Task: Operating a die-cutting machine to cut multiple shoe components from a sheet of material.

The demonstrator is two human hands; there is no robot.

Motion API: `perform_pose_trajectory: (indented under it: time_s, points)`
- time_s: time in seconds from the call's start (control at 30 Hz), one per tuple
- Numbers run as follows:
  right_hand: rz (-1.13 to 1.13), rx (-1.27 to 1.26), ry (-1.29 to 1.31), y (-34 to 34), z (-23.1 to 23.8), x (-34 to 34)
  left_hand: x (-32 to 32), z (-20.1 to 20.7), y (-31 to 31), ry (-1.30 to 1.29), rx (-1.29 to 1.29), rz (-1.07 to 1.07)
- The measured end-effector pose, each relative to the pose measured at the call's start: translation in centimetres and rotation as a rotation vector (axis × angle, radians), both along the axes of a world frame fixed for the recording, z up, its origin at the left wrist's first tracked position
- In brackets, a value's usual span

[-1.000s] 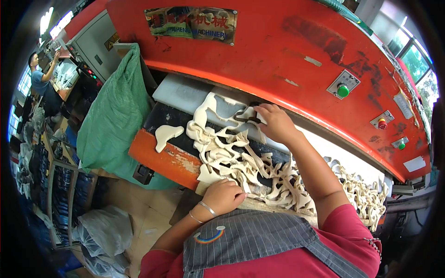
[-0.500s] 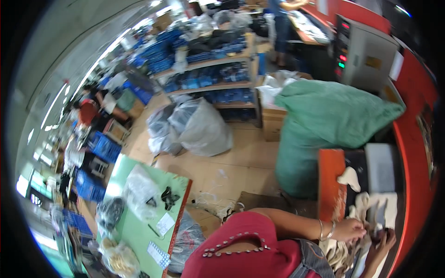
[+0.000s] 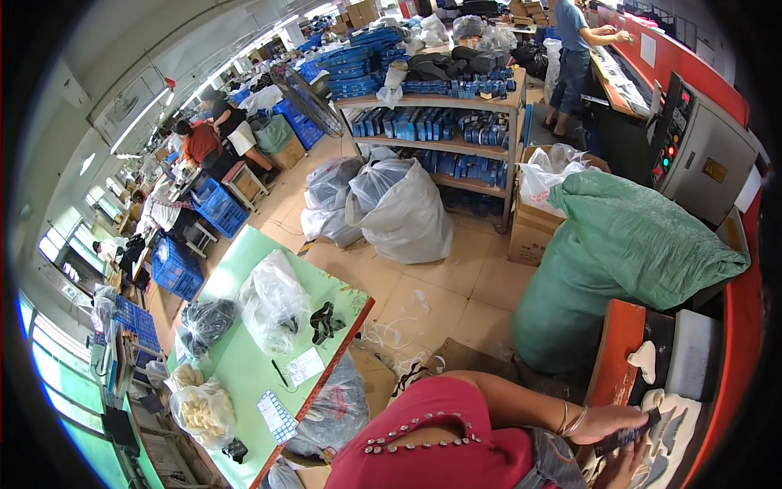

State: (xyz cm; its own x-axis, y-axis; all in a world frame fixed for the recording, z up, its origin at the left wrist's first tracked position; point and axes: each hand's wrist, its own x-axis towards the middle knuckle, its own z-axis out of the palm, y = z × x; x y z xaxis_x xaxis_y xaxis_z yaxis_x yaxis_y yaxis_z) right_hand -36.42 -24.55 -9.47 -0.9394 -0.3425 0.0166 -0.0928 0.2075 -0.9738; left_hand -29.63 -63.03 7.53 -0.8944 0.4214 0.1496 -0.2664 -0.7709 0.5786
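At the lower right, my left hand [image 3: 609,422], with bracelets on its wrist, is closed on a small dark flat piece [image 3: 617,441]. My right hand [image 3: 623,469] is just below it, its fingers closed against the lower edge of the same piece. Beneath and beside both hands lie several cream, curved cut pieces [image 3: 669,425] on the work surface. One more cream piece [image 3: 643,360] rests a little farther off, on a dark strip beside an orange-red board [image 3: 617,342]. A pale grey block [image 3: 693,346] stands to the right of that strip.
A big green sack [image 3: 603,285] stands beyond the work surface, before a grey control box [image 3: 707,155]. A green table [image 3: 236,326] with plastic bags is at the left. White sacks [image 3: 403,216] and a loaded shelf [image 3: 440,140] stand farther back; other people work beyond.
The view has swung to the right-hand hands' left and sharpened. My two hands, apart before, have come together at the dark piece, above the cream pieces.
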Motion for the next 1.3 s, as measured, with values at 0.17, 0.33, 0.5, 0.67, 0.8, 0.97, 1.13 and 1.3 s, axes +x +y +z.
perform_pose_trajectory:
  time_s: [0.17,0.33,0.5,0.67,0.8,0.97,1.13,1.3]
  points:
    - [0.017,-0.037,0.015,16.0,-13.6,-7.0,1.9,1.9,-2.0,0.095,-0.113,-0.128]
    - [-0.176,-0.155,-0.014,10.9,-16.5,3.8,0.4,-0.3,2.5,0.326,-0.430,-0.193]
    - [-0.523,-0.111,0.030,-15.2,9.2,11.2,1.0,-0.1,2.8,0.200,-0.672,0.035]
    - [-0.693,-0.425,0.049,-17.8,11.0,14.3,1.4,-7.6,3.3,0.929,-1.160,0.546]
    - [-0.789,-0.922,0.178,-13.8,14.7,13.9,-5.7,-4.7,3.4,-0.286,-0.022,0.050]
    - [-0.977,0.455,0.204,-2.9,18.2,11.6,-19.2,-6.8,-3.8,0.169,-0.766,0.097]
    - [-0.803,1.010,0.226,-0.3,19.8,6.0,-20.7,-5.1,-1.0,0.825,-2.050,0.886]
    - [-0.661,1.166,0.036,1.0,16.5,1.7,-17.0,-3.6,10.4,1.053,-1.279,0.503]
